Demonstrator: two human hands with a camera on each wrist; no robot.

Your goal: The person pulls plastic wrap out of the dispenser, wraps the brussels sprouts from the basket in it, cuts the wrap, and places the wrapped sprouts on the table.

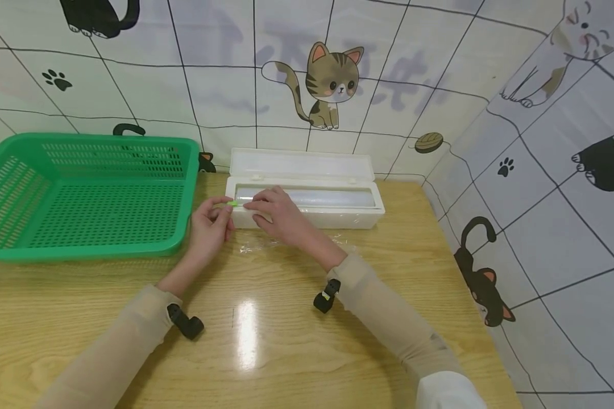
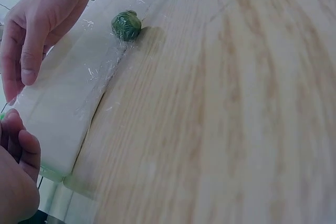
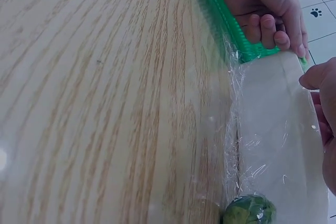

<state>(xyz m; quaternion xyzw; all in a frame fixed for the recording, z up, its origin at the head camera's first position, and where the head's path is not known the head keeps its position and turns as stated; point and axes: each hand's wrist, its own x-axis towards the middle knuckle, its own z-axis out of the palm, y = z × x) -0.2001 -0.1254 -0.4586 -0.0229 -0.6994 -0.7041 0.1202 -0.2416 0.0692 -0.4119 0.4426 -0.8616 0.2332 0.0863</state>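
A white cling film dispenser box (image 1: 307, 218) stands on the table with its lid raised and a roll of film (image 1: 332, 198) inside. At its left end my left hand (image 1: 209, 226) pinches a small green slide cutter (image 1: 232, 203) between thumb and fingers. My right hand (image 1: 280, 215) rests on the box's front edge just right of the cutter, its fairly straight fingers touching down there. Clear film (image 2: 100, 72) hangs over the box front. A round green leafy vegetable, like a Brussels sprout (image 2: 126, 25), lies against the film by the box; the right arm hides it in the head view.
A green plastic basket (image 1: 107, 248) stands left of the box, close to my left hand. Behind the table is a wall covering (image 1: 225, 91) with cat drawings, which also runs along the right side. The wooden table (image 1: 286, 341) stretches toward me.
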